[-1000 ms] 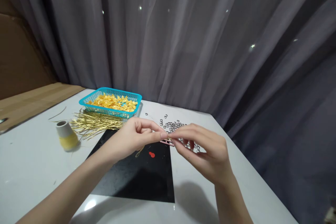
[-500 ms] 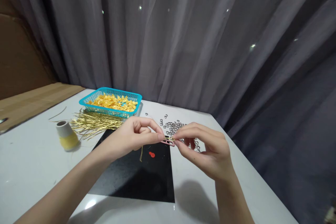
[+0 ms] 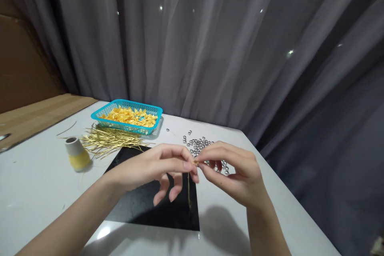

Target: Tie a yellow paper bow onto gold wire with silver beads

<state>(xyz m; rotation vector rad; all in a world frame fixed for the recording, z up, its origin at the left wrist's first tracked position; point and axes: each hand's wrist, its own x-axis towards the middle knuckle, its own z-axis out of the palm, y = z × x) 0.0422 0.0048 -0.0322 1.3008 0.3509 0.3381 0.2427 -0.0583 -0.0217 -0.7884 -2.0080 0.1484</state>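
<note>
Dropped lower than a moment ago, the left hand [image 3: 147, 172] curls its lower fingers apart over a glossy black mat [image 3: 180, 218]. Whether it grips anything is unclear. Just beside it, the right hand [image 3: 237, 174] pinches a thin gold strip [image 3: 189, 192] hanging straight down, near scattered silver beads [image 3: 198, 146].

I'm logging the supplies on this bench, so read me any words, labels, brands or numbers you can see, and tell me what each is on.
No readable words, labels, brands, numbers or signs show: the teal plastic basket, the grey-and-yellow spool, the black mat and the cardboard sheet show none that can be made out.
</note>
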